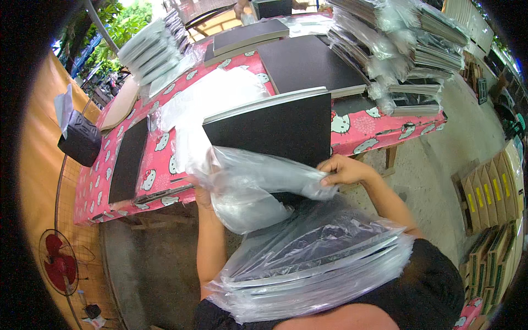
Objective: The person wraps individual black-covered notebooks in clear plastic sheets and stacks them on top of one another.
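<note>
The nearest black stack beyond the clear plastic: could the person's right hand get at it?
Probably yes: the right hand is near the black stack, whose right side looks uncovered, though the hand pinches clear plastic and may need to let go.

Plastic pile [313,280] apparently against torso [437,278]; table [157,184] ahead, wrapped stacks [423,55] on its right.

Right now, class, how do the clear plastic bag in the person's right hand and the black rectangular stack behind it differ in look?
The clear plastic bag is pale and translucent; the black rectangular stack is dark and opaque. The bag is crumpled; the stack has a flat face. The bag is thin; the stack is thick, with pale layers along its top.
</note>
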Motion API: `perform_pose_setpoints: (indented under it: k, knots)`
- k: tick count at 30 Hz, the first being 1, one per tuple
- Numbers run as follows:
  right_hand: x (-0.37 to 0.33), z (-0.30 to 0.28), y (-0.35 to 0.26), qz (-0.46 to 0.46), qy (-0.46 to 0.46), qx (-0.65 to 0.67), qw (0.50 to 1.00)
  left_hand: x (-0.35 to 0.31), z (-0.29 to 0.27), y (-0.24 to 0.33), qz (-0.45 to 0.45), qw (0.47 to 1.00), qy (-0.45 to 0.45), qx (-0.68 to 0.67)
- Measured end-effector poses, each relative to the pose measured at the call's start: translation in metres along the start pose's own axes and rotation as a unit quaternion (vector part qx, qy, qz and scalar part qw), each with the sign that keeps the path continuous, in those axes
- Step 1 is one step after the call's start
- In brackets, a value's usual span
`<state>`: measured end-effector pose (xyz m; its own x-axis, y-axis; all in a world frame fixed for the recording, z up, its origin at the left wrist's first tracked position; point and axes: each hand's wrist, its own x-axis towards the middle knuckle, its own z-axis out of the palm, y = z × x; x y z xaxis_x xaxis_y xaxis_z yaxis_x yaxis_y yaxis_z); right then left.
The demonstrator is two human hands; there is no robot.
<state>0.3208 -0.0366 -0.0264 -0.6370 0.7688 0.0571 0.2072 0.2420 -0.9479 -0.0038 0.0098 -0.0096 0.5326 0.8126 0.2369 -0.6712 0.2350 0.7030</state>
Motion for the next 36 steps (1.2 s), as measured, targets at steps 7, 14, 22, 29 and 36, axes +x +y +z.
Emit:
perform_pose_setpoints:
  k: [7,14,22,29,36]
  knots:
    - [0.003,-0.031,-0.035,0.009,0.209,0.135,0.968,-0.012,0.007,0.026,0.014,0.990,0.137,-0.003]
    - [0.015,-0.026,-0.068,0.027,0.383,-0.505,0.773,0.005,0.041,0.012,0.075,0.937,0.308,0.144]
    - [-0.031,-0.026,-0.064,0.073,0.160,0.320,0.931,-0.006,0.084,0.033,0.244,0.824,0.330,0.391]
    - [0.000,0.015,-0.025,-0.016,0.468,0.276,0.839,-0.054,-0.037,0.000,-0.092,0.956,0.276,-0.037]
    - [-0.053,0.085,0.192,0.248,0.386,0.281,0.843,-0.154,-0.162,-0.131,-0.335,0.832,0.396,0.195]
